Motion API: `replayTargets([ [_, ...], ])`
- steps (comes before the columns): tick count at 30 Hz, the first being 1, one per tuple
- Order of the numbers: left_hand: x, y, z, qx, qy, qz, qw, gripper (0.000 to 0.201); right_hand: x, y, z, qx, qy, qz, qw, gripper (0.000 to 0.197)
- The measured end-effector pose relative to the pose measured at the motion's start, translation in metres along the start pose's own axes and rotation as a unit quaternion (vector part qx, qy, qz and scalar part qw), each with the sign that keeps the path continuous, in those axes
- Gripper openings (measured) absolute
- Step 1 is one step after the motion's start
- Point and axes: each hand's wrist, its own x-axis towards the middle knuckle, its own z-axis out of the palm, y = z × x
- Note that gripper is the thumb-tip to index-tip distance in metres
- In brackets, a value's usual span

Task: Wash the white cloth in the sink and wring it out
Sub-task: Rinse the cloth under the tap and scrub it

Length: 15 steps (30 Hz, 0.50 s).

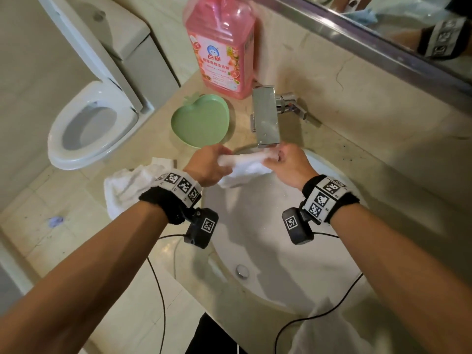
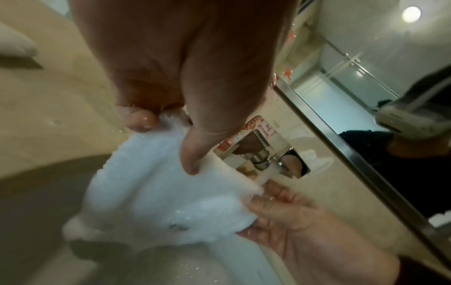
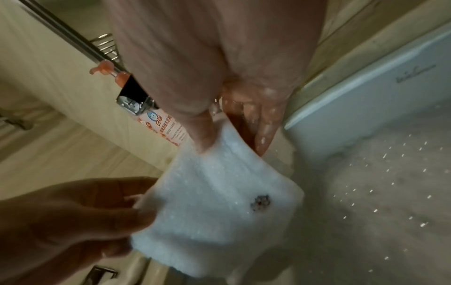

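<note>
A wet white cloth (image 1: 244, 167) is stretched between both hands over the round white sink (image 1: 268, 241), just under the chrome faucet (image 1: 265, 118). My left hand (image 1: 210, 166) pinches its left end, thumb on top (image 2: 195, 154). My right hand (image 1: 286, 162) pinches the right end, where water runs from the spout onto the cloth (image 2: 171, 192). In the right wrist view the cloth (image 3: 214, 208) hangs down in a fold with a small dark mark on it. Both hands (image 3: 209, 135) are wet.
A pink detergent bottle (image 1: 221, 47) and a green heart-shaped dish (image 1: 200, 120) stand on the counter left of the faucet. Another white cloth (image 1: 127, 185) lies on the counter's left edge. A toilet (image 1: 92, 123) is at the left, a mirror (image 1: 408, 21) behind.
</note>
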Motion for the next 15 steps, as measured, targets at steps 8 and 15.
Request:
replayTargets([
  [8, 0.001, 0.0, -0.003, 0.086, 0.024, 0.003, 0.996, 0.036, 0.0, -0.015, -0.003, 0.123, -0.004, 0.024, 0.992, 0.027],
  [15, 0.009, 0.015, 0.004, 0.037, 0.007, 0.025, 0.999, 0.039, -0.01, -0.006, -0.024, -0.041, 0.034, 0.009, 0.999, 0.043],
])
